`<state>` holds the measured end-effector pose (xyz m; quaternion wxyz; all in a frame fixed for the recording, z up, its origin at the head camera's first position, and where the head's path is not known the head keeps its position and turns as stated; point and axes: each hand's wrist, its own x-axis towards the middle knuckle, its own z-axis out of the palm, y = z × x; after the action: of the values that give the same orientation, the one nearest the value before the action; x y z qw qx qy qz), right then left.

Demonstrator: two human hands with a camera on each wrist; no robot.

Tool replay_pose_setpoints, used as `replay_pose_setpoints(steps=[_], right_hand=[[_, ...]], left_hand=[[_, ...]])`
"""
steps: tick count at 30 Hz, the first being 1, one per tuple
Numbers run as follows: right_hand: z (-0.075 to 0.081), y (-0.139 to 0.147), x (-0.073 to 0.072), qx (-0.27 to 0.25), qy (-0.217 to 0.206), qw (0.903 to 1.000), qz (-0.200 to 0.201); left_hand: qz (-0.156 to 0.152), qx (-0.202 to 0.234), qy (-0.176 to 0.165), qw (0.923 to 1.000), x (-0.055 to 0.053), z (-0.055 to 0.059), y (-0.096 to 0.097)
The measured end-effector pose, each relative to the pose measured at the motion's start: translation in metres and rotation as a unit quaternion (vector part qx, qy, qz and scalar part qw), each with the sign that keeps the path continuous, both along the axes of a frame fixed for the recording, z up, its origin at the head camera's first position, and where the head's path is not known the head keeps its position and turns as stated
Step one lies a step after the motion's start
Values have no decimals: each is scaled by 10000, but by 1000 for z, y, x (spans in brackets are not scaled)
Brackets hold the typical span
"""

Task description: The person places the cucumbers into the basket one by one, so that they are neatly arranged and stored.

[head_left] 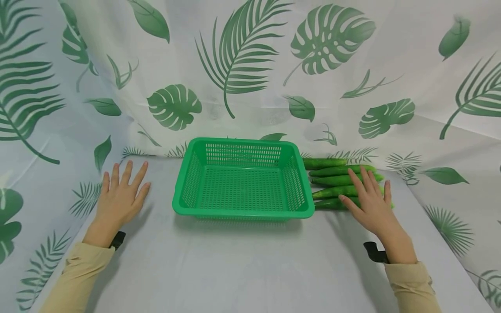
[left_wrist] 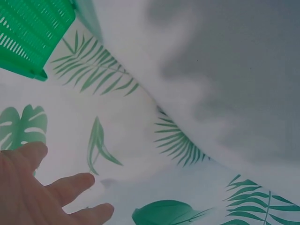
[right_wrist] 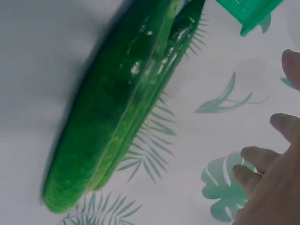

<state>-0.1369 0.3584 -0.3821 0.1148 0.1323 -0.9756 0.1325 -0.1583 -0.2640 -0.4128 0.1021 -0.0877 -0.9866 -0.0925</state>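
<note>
A green plastic basket (head_left: 242,187) with perforated sides stands on the table with nothing in it. Several long green cucumbers (head_left: 328,191) lie side by side to its right, their left ends close to the basket wall. My right hand (head_left: 372,206) is spread over their right ends, overlapping them in the head view. In the right wrist view its fingers (right_wrist: 260,157) are extended and apart from the cucumbers (right_wrist: 112,108). Left of the basket, my left hand (head_left: 121,202) is held over the table with its fingers spread, holding nothing.
A white cloth (head_left: 250,108) with green leaf prints hangs behind the table and along both sides. The pale table surface (head_left: 242,269) stretches in front of the basket. Dark wrist mounts (head_left: 375,252) sit by the cuffs of the beige sleeves.
</note>
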Motion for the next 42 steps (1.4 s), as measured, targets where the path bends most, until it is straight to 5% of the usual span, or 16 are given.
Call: replay_pose_setpoints(steps=[5,10,17,22,24,30,35,42], right_hand=[[7,9,-1,-737,392,9964,143],[13,20,3,-1941,496,9796,-163],[9,35,8,-3306,524,9347,-1192],[-9,52,4,-4146,458,8907,-1810],[-18,60,3,-4259,253,8809,-2049],[-47,82,3,-4085,-441,8784,-2440],[-63,97,7,-4146,-1372,8742,-2122],[-78,112,7,-3871,-1912,8881,-1576]], left_hand=[[22,-75,-195,9998,0,3,3],[-31,27,-219,9998,4,5,12],[-346,304,156,9988,11,10,30],[-549,475,101,9973,17,14,45],[-641,536,50,9965,19,15,52],[-946,691,102,9931,21,13,73],[-1126,760,159,9906,20,7,84],[-1373,912,431,9854,14,-3,90]])
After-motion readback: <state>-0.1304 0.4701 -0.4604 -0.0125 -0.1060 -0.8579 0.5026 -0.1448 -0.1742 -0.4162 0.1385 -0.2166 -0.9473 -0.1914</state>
